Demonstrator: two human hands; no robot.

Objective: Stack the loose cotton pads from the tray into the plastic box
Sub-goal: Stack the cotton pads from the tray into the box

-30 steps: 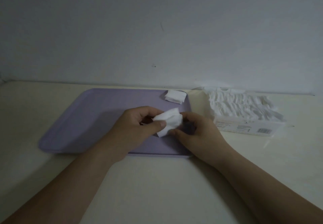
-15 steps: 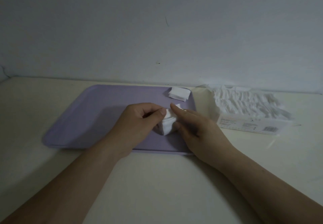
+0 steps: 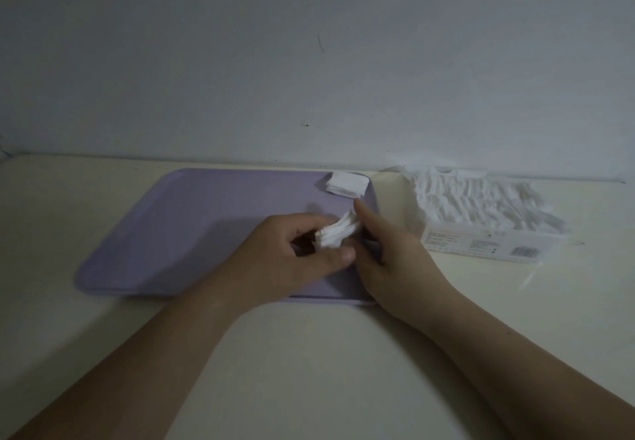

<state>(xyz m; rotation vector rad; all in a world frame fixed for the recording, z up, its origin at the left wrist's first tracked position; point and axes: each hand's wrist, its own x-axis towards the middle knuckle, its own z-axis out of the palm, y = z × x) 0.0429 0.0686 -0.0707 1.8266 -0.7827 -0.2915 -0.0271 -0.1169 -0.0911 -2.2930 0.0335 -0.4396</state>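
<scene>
Cotton pads [image 3: 338,233] are pinched in 1 bundle at frame center by the curled left hand [image 3: 281,261] and steadied by the straight forefinger of the right hand [image 3: 395,254]. 1 small stack [image 3: 347,183] is left on the tray [image 3: 192,226]; the plastic box [image 3: 481,243], at right, is judged nearly filled.

Since 1.0 s ago, bunch of cotton pads [image 3: 338,231] turned from flat face up to edge-on, layers now fanned, left hand [image 3: 285,261] thumb shifted from top of bunch to its near side, right hand [image 3: 391,254] uncurled, forefinger [image 3: 366,214] now straight along the bunch's right edge
</scene>
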